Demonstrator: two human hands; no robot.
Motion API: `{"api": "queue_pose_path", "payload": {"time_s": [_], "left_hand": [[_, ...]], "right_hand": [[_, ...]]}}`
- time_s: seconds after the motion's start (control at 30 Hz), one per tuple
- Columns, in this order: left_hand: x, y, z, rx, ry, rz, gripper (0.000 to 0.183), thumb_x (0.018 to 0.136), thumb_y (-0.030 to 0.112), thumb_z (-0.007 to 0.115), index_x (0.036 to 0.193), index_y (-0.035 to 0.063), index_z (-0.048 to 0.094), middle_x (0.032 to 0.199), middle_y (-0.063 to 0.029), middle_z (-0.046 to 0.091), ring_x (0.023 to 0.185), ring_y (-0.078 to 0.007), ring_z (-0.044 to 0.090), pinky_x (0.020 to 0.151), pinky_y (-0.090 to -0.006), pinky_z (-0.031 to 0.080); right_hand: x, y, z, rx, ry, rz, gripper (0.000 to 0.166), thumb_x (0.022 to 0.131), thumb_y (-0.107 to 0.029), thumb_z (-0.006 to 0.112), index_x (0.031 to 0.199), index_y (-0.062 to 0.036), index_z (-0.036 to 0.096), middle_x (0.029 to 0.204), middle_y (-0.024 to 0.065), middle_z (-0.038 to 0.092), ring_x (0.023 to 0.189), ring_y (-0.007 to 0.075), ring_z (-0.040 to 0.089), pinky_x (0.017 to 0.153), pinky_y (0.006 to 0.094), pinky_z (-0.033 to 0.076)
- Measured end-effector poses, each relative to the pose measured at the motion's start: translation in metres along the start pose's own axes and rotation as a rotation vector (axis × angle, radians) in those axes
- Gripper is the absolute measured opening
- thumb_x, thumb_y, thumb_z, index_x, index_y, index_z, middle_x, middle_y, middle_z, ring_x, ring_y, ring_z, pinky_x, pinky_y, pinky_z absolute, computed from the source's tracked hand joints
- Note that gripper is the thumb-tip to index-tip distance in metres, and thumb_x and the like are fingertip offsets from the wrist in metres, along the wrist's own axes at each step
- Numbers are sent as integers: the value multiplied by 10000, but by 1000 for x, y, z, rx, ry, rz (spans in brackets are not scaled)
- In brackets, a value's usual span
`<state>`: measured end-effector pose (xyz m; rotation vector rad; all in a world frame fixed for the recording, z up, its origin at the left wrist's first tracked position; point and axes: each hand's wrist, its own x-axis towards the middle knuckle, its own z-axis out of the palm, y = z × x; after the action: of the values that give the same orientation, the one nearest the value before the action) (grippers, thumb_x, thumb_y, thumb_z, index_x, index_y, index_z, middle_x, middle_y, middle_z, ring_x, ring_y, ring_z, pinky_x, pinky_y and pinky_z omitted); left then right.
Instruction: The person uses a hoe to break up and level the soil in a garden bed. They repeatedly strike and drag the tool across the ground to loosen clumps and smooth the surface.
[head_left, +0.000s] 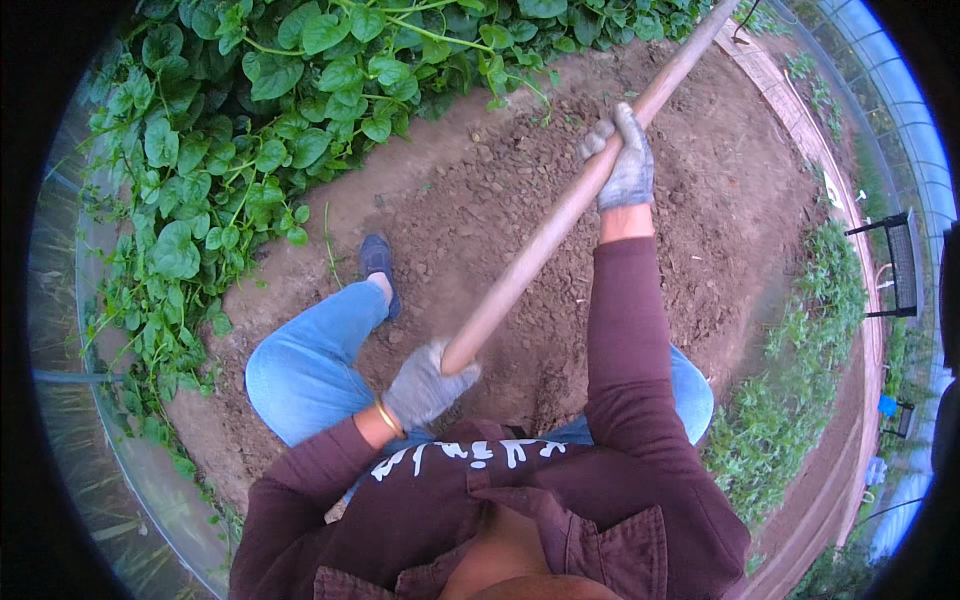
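Observation:
A long wooden tool handle (532, 259) slants from the lower middle to the upper right, where its far end runs out of view, so the tool's head is hidden. Near the handle's butt end, my left hand (429, 384), in a grey work glove, is closed round the wood. Farther up, my right hand (626, 161), gloved the same way, grips the shaft with the arm stretched out. Beneath the handle lies loose, cloddy brown soil (480, 217).
Leafy green vines (315, 82) spread along the upper left, close to my shoe (377, 262). Low feathery plants (780, 390) grow at the right. Beyond them are a pale curved path edge (874, 300), a black-framed stool or rack (900, 262) and clear plastic sheeting.

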<state>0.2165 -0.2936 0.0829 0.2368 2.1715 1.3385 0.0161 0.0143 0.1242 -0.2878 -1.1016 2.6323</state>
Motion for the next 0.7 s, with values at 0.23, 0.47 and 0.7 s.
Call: {"api": "queue_pose_path", "payload": {"time_s": [0.23,0.47,0.7], "left_hand": [[-48,-14,-33,285,-56,-58,405,832,357,708,1013,14,590,758,-115,612,682,-183,588,632,-355,489],[-126,-59,-35,326,33,-296,461,784,384,744,1021,26,575,822,-217,652,766,-406,633,676,-439,495],[-75,-49,3,357,136,-66,411,790,355,733,989,42,556,771,-238,630,762,-444,637,643,-488,486]], "right_hand": [[-18,135,-63,-9,91,266,232,887,-287,665,848,-159,476,642,-1,449,516,165,473,470,307,446],[-104,207,-66,401,221,515,198,876,-271,634,802,-156,490,634,-10,456,530,162,470,489,333,420],[-66,104,-54,330,39,252,285,881,-298,656,716,-191,450,606,-50,416,518,131,443,483,298,402]]}}
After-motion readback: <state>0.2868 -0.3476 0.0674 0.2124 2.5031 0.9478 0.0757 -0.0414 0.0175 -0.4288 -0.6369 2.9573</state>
